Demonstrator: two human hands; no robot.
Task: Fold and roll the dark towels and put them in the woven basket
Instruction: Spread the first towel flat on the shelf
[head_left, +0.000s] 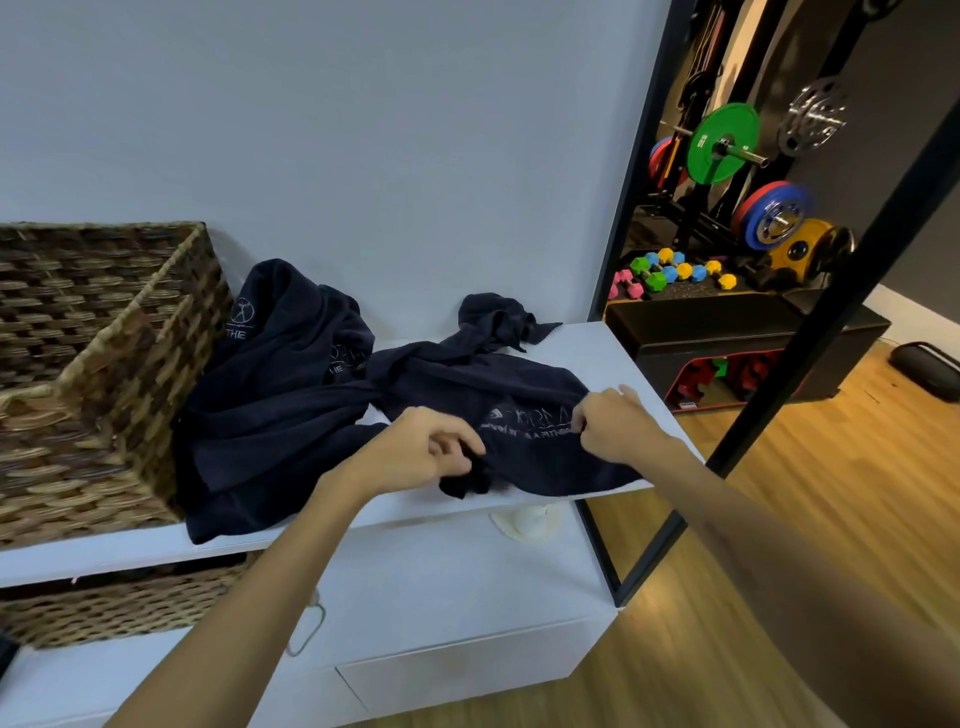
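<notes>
We've got a bit of bare white shelf top (597, 353) at the right end, past the crumpled dark towels (291, 395), so a hand can come in from that side or from the front edge. The left is blocked: the woven basket (104, 364) sits right against the towel pile, though its open top is reachable from above. The wall (363, 156) closes off the back. The black mirror frame (618, 249) stands just beside the shelf's right end. Both our hands, left hand (421, 449) and right hand (618, 423), sit over the front towel.
</notes>
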